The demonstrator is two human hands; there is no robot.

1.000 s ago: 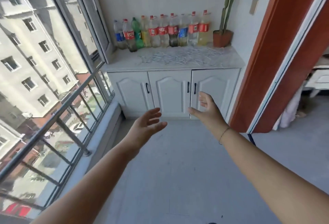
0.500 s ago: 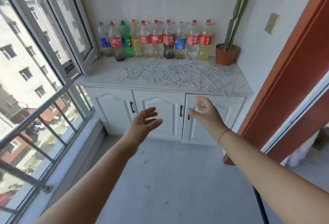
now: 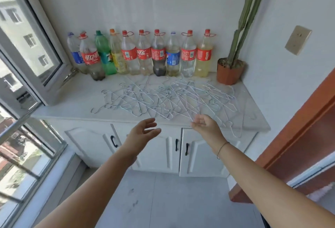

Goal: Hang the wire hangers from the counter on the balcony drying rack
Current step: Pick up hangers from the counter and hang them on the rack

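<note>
Nearest, in front of the counter (image 3: 72,101) and below its front edge, the left hand (image 3: 143,130) is held palm inward with fingers spread and relaxed; nothing is held in it. The right hand (image 3: 204,125) is raised to the counter's front edge, fingers loosely curved and holding nothing. Its fingertips (image 3: 194,121) are seen against the nearest wires, but contact cannot be judged. Below the countertop, white cupboard doors (image 3: 159,148) with black handles are seen.

On the counter's middle and right part the wire hangers (image 3: 163,99) are spread in a flat, tangled layer. The layer's long axis runs along the counter's length, with hooks turned in several directions. It lies just beyond and slightly left of the right hand, so that hand is judged the nearer for a first pick. The drying rack is not in view.

Along the counter's back edge a row of bottles (image 3: 141,55) is lined up. The red label on one bottle (image 3: 90,59) is printed 可口可乐, and a large "7" is read on the green bottle (image 3: 105,55). The blue labels are too small to read. At the counter's back right corner a potted cactus (image 3: 229,70) is set.
</note>
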